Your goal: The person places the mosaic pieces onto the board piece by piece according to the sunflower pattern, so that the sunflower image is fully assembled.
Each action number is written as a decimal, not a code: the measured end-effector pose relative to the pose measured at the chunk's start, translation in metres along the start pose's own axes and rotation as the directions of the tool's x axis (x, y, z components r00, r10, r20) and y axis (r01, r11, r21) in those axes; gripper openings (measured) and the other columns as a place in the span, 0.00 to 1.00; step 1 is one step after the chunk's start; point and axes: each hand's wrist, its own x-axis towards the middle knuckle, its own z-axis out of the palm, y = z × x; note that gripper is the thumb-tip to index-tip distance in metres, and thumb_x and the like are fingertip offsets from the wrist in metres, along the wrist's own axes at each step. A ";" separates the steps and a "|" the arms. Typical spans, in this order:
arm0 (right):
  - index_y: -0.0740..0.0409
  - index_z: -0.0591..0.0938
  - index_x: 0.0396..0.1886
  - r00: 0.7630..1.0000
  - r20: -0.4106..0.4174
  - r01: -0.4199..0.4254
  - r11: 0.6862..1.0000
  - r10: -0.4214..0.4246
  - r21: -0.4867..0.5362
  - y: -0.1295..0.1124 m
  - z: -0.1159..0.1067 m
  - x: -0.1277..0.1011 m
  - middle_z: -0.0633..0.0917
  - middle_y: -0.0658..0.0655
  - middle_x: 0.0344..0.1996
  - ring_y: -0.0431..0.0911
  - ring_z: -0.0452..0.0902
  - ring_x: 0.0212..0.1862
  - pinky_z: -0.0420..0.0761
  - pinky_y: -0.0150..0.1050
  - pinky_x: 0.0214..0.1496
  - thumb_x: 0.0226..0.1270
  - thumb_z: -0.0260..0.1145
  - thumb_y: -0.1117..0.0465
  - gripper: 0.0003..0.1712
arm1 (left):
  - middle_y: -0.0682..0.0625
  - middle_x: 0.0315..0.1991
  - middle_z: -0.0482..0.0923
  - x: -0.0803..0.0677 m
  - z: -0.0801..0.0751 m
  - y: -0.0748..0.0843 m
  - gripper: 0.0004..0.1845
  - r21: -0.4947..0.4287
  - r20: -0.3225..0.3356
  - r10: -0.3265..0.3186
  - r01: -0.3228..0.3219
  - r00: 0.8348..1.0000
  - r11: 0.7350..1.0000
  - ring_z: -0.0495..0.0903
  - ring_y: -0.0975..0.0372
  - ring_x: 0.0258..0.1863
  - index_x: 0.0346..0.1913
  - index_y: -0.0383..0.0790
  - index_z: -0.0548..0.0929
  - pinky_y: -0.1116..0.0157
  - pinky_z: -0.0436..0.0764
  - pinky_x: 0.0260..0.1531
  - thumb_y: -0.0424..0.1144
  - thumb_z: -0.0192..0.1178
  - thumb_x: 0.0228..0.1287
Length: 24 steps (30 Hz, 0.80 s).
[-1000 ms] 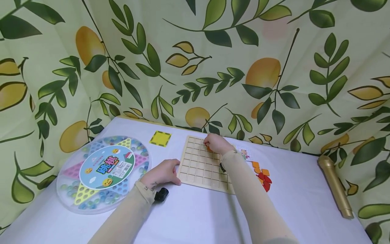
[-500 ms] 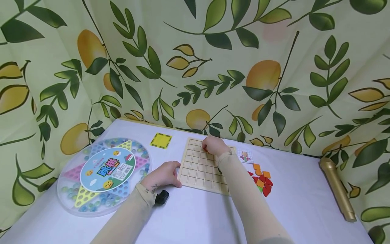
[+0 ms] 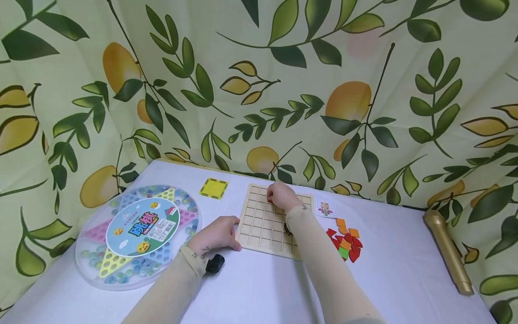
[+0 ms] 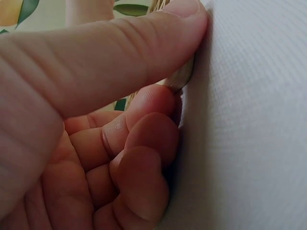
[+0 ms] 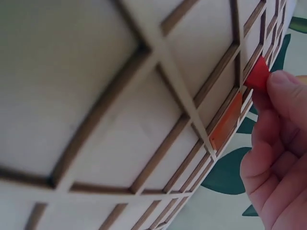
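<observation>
A light wooden board with a raised grid of square cells lies on the white table. At its near left corner my left hand holds the edge, thumb and curled fingers on either side of the corner. My right hand is over the far part of the board. Between its thumb and forefinger it pinches a small red piece, whose edge is right at a cell's ridge. An orange piece sits in a cell beside it, hidden by the hand in the head view.
Several red, orange and green pieces lie loose right of the board, below a small pattern card. A round Chinese checkers box with marbles is at left, a yellow square frame behind it. A gold cylinder lies far right.
My right hand and forearm have shifted slightly left over the board, uncovering more loose pieces and the card. Orange showed under its fingers a second ago. The left hand keeps its place.
</observation>
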 end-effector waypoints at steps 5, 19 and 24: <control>0.54 0.83 0.21 0.998 -0.021 -0.063 0.998 0.063 -0.006 -0.001 0.001 0.000 0.83 0.51 0.26 0.44 0.72 0.30 0.74 0.40 0.35 0.57 0.61 0.70 0.10 | 0.49 0.20 0.71 0.001 0.002 -0.002 0.36 0.002 0.003 -0.007 0.006 1.000 1.000 0.68 0.61 0.18 0.53 0.30 0.74 0.65 0.68 0.22 0.34 0.76 0.34; 0.50 0.87 0.28 0.997 0.014 -0.078 0.997 0.078 -0.024 0.007 -0.003 -0.003 0.86 0.50 0.34 0.46 0.78 0.39 0.77 0.43 0.39 0.55 0.61 0.70 0.12 | 0.48 0.21 0.71 -0.001 -0.001 0.000 0.39 -0.012 0.001 -0.028 0.028 1.000 1.000 0.68 0.61 0.19 0.56 0.28 0.72 0.65 0.68 0.24 0.33 0.75 0.35; 0.49 0.86 0.29 0.997 0.018 -0.075 0.997 0.075 -0.035 0.007 -0.001 -0.001 0.85 0.50 0.34 0.46 0.78 0.40 0.77 0.43 0.40 0.56 0.61 0.69 0.11 | 0.48 0.21 0.71 -0.001 0.000 -0.001 0.38 -0.014 0.006 -0.034 0.034 0.999 0.999 0.68 0.61 0.19 0.56 0.29 0.72 0.65 0.68 0.23 0.33 0.75 0.36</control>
